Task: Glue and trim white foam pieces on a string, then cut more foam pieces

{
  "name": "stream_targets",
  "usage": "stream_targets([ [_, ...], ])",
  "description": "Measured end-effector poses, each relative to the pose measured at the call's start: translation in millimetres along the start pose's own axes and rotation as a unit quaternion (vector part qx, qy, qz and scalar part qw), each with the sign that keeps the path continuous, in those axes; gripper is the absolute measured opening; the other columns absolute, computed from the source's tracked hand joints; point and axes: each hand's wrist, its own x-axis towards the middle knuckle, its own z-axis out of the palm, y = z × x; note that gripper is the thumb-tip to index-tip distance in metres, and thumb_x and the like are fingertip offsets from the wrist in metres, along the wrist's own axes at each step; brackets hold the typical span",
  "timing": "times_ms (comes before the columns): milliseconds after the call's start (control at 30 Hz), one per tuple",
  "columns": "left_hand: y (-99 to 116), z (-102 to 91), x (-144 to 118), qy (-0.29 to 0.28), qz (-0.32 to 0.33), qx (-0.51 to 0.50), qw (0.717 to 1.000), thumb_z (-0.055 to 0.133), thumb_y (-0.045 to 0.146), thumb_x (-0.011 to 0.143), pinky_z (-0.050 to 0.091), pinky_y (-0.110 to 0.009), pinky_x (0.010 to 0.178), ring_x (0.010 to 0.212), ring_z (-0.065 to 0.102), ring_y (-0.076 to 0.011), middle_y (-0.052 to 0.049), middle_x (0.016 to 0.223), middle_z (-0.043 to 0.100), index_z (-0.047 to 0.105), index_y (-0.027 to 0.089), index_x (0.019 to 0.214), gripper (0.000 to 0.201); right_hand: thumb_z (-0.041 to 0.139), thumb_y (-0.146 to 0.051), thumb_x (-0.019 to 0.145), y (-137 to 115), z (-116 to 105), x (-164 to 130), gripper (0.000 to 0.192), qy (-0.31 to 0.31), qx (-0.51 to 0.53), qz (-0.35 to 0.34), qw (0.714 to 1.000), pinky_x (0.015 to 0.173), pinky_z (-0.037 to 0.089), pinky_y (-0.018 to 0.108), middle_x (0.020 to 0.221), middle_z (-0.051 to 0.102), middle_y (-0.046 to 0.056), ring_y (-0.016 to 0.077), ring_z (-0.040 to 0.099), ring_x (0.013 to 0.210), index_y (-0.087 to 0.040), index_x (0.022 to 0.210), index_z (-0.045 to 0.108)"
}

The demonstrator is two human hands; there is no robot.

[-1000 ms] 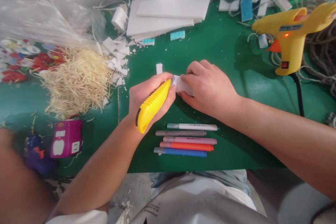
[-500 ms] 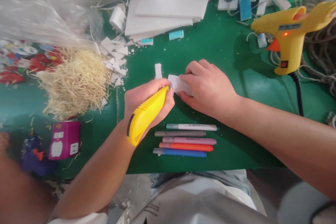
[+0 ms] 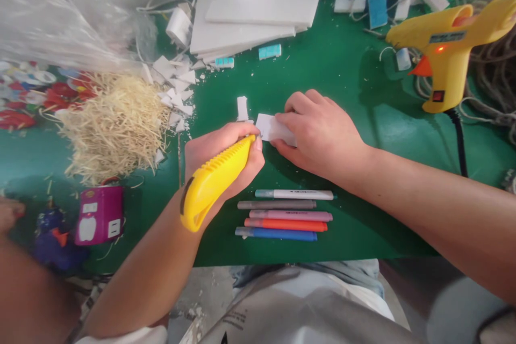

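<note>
The left hand [image 3: 212, 144] grips a yellow cutter [image 3: 217, 177] at a white piece [image 3: 265, 128]. The right hand [image 3: 316, 122] clasps that piece, probably steadying it, back from the bench's [image 3: 363, 244] front edge.

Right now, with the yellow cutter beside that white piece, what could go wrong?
The yellow cutter in the left hand has its front end near the right hand, which holds the white piece; a slip might nick that hand. The glue gun has its light lit, so its nozzle may be hot if touched. The pens lie close by and could get knocked.
</note>
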Motion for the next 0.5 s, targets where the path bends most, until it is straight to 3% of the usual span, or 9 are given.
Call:
stream_targets([
  [167, -2, -7.0, 0, -0.039, 0.047, 0.000, 0.998, 0.066, 0.029, 0.088, 0.057, -0.024, 0.060, 0.057, 0.068, -0.0148, 0.002, 0.073, 0.076, 0.076, 0.024, 0.093, 0.013, 0.060, -0.026, 0.094, 0, -1, -1, 0.021, 0.005, 0.002, -0.003, 1.000, 0.074, 0.044, 0.045, 0.107, 0.067, 0.018, 0.0336, 0.055, 0.100, -0.013, 0.097, 0.076],
  [367, -9, -19.2, 7, -0.125, 0.115, 0.007, 0.985, 0.068, 0.027, 0.088, 0.053, -0.024, 0.054, 0.054, 0.067, -0.0143, 0.003, 0.073, 0.075, 0.070, 0.024, 0.099, 0.012, 0.059, -0.026, 0.094, -1, -2, 0, 0.022, -0.003, -0.010, -0.006, 1.000, 0.072, 0.044, 0.043, 0.106, 0.066, 0.018, 0.0328, 0.055, 0.098, -0.013, 0.096, 0.077],
  [500, -12, -16.5, 5, -0.105, 0.131, 0.002, 0.986, 0.068, 0.025, 0.086, 0.052, -0.024, 0.054, 0.054, 0.067, -0.0142, 0.002, 0.072, 0.075, 0.071, 0.024, 0.099, 0.013, 0.058, -0.027, 0.095, -1, -1, -1, 0.024, -0.003, -0.011, -0.008, 1.000, 0.073, 0.044, 0.044, 0.106, 0.066, 0.019, 0.0326, 0.054, 0.097, -0.011, 0.099, 0.076],
])
